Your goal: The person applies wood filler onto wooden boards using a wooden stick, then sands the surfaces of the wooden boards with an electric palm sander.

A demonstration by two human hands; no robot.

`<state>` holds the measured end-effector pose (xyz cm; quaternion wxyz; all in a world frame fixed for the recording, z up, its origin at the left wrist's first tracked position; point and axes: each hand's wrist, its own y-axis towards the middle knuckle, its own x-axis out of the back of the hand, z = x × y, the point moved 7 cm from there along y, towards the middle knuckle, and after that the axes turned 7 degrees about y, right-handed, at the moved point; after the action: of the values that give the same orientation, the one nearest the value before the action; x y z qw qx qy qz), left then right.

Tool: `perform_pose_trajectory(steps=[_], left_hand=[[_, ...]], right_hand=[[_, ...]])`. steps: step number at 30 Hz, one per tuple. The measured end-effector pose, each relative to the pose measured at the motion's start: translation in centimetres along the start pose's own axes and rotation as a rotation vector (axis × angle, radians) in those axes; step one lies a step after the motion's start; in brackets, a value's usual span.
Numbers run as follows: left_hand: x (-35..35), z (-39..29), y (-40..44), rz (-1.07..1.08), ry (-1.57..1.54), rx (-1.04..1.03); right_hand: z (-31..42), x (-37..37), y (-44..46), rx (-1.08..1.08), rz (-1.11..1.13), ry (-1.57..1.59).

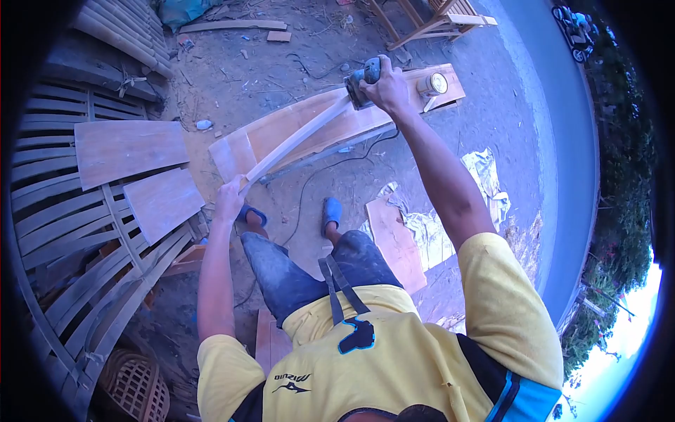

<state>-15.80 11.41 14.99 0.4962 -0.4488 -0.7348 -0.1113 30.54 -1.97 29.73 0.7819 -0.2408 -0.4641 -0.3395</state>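
My right hand (389, 90) is wrapped around the grip of a teal and dark electric sander (357, 88). The sander's working face meets the far end of a long, narrow wooden strip (299, 139). Near my body, my left hand (228, 200) is closed on the other end of the strip. The strip slants over a low bench of wide wooden boards (271, 137), which stands on the ground in front of my feet. A can (436, 84) sits on the right end of these boards, just beyond my right hand.
A dark power cord (304, 190) curves over the dirt near my blue shoes. Wooden panels (130, 151) lie on a slatted bamboo frame (56, 186) at left. Right of my legs are a board (395, 239) and crumpled sacking (432, 243). A wooden chair (439, 21) stands near the road (555, 141).
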Motion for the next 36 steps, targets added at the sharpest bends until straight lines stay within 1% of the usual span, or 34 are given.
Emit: perform_pose_trajectory(steps=[2, 5, 7, 9, 10, 12, 13, 15, 17, 21, 23, 25, 27, 28, 29, 30, 31, 32, 33, 34, 36], left_hand=[[0.5, 0.2, -0.3, 0.017, 0.016, 0.036], [0.2, 0.1, -0.5, 0.03, 0.039, 0.03], [0.3, -0.1, -0.5, 0.028, 0.051, 0.023], [0.6, -0.2, -0.5, 0.026, 0.046, 0.051], [0.6, -0.1, -0.5, 0.027, 0.057, 0.047], [0.6, -0.2, -0.6, 0.024, 0.092, 0.046], [0.6, -0.3, -0.5, 0.027, 0.095, 0.045], [0.7, -0.2, -0.6, 0.038, 0.07, 0.082], [0.7, -0.3, -0.5, 0.037, 0.061, 0.089], [0.9, -0.5, -0.4, 0.025, 0.029, 0.084], [0.6, -0.3, -0.3, 0.014, 0.007, 0.086], [0.6, -0.1, -0.2, 0.004, -0.01, 0.088], [0.3, -0.1, -0.3, 0.002, 0.016, 0.072], [0.3, -0.1, -0.4, 0.002, 0.022, 0.08], [0.3, -0.1, -0.4, -0.006, 0.027, 0.082], [0.4, 0.0, -0.3, -0.014, 0.032, 0.082], [0.4, 0.2, -0.2, -0.015, 0.038, 0.082], [0.3, 0.3, -0.1, -0.02, 0.019, 0.063], [0.1, 0.4, -0.1, -0.022, 0.0, 0.044], [-0.1, 0.5, 0.0, -0.017, 0.006, 0.04], [-0.2, 1.0, 0.1, 0.005, 0.037, 0.04]], right_hand=[[0.3, -0.6, -0.4, -0.006, 0.014, 0.015], [4.9, -2.8, -5.3, 0.078, 0.057, 0.05], [8.7, -5.0, -9.8, 0.173, 0.148, 0.126], [12.6, -6.7, -13.7, 0.298, 0.28, 0.134], [13.0, -7.1, -14.3, 0.295, 0.274, 0.143], [14.3, -8.0, -15.6, 0.399, 0.385, 0.14], [14.0, -7.5, -15.1, 0.396, 0.385, 0.143], [11.4, -5.5, -12.5, 0.268, 0.298, 0.116], [7.3, -3.9, -8.8, 0.225, 0.149, 0.119], [-1.2, -0.2, -0.7, 0.066, -0.012, 0.055], [-2.5, 1.6, 0.7, -0.061, -0.044, 0.019], [-1.2, 1.2, 0.3, -0.034, -0.044, 0.018], [1.1, -0.7, -2.0, 0.005, 0.027, 0.027], [2.8, -1.9, -3.6, 0.109, 0.004, 0.097], [4.8, -3.2, -5.6, 0.119, 0.034, 0.075], [7.4, -4.0, -7.7, 0.179, 0.048, 0.127], [9.8, -5.5, -9.8, 0.181, 0.112, 0.13], [12.8, -5.8, -12.1, 0.162, 0.232, 0.151], [14.9, -7.1, -14.1, 0.213, 0.271, 0.176], [16.8, -8.5, -16.1, 0.318, 0.271, 0.21], [19.4, -11.0, -19.4, 0.423, 0.383, 0.196]])
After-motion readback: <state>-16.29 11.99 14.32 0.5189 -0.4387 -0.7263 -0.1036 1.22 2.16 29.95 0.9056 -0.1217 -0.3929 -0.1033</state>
